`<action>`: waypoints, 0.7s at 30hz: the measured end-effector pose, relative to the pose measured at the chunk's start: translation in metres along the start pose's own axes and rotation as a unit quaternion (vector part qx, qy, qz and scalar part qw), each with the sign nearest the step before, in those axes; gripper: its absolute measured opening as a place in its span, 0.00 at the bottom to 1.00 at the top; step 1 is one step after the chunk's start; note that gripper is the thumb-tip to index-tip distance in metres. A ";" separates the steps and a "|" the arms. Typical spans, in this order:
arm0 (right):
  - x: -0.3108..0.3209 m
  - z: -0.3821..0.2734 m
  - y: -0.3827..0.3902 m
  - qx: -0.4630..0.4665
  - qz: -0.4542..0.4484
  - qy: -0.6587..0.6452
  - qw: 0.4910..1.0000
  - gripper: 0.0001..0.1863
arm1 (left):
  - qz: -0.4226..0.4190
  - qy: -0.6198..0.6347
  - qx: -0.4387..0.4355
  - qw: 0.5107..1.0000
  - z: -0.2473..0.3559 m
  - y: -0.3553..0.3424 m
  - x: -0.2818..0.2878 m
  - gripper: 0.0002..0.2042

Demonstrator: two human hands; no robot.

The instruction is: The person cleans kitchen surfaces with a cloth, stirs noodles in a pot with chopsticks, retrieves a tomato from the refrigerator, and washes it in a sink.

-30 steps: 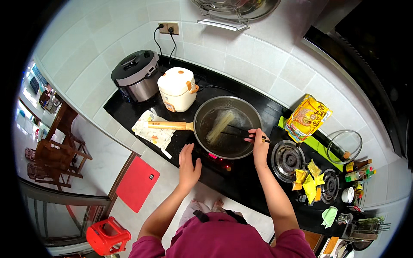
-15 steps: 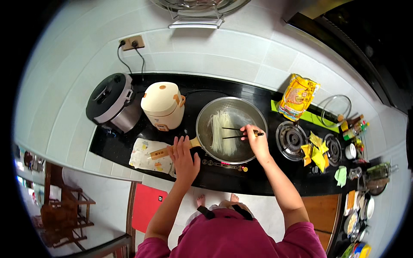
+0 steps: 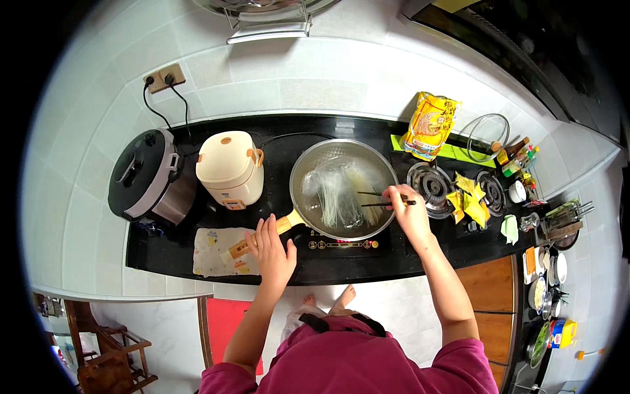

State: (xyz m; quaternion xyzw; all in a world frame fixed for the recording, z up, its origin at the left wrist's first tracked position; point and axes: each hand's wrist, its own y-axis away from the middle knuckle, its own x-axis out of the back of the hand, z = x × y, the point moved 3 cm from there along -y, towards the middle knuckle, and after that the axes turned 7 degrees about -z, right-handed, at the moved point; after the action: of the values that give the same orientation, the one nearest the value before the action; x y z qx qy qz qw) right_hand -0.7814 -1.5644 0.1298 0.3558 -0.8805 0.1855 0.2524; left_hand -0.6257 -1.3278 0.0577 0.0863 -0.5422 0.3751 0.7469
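A wide silver frying pan [image 3: 305, 148] of water stands on the black cooktop. Thin white noodles [image 3: 338, 197] lie in it, some blurred below the surface. My right hand [image 3: 410, 213] is closed around a pair of black chopsticks [image 3: 375, 204], their tips among the noodles on the pan's right side. My left hand [image 3: 272, 253] lies over the wooden pan handle [image 3: 284, 224], fingers stretched out and thumb apart. A patterned cloth [image 3: 209, 246] is spread beneath the handle's end.
Left of the pan stand a cream rice cooker [image 3: 230, 167] and a black-and-silver pressure cooker [image 3: 154, 180]. On the right are a yellow food bag [image 3: 430, 128], a gas burner [image 3: 430, 187], crumpled yellow wrappers [image 3: 471, 200] and several bottles [image 3: 522, 161]. Wooden cabinets [image 3: 485, 285] sit below the counter.
The noodles have gone from one neat bundle to a looser spread, with ripples in the water. The chopsticks have shifted right in the pan. The left hand stays at the handle.
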 end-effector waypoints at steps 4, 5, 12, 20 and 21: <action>0.019 0.004 -0.004 0.013 0.007 -0.117 0.993 0.15 | 0.003 -0.003 0.003 1.000 -0.001 0.000 0.000 0.30; 0.024 0.004 -0.005 0.028 0.019 -0.107 0.994 0.15 | 0.003 -0.004 0.006 1.000 -0.001 0.000 0.001 0.30; 0.000 0.078 -0.005 -0.055 0.076 -0.253 0.963 0.17 | 0.021 -0.005 -0.012 1.000 -0.001 0.000 -0.001 0.30; -0.037 0.062 -0.007 -0.047 0.151 -0.314 0.936 0.20 | 0.020 0.005 -0.027 0.999 -0.004 0.003 0.000 0.29; -0.040 0.060 -0.007 -0.044 0.155 -0.321 0.933 0.20 | 0.022 0.003 -0.030 0.999 -0.004 0.003 0.001 0.29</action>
State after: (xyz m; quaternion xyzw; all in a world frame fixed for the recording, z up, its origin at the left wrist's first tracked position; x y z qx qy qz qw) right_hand -0.7707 -1.5784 0.0593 0.2436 -0.9662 0.0594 -0.0602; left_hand -0.6245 -1.3228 0.0554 0.0507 -0.5523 0.3754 0.7426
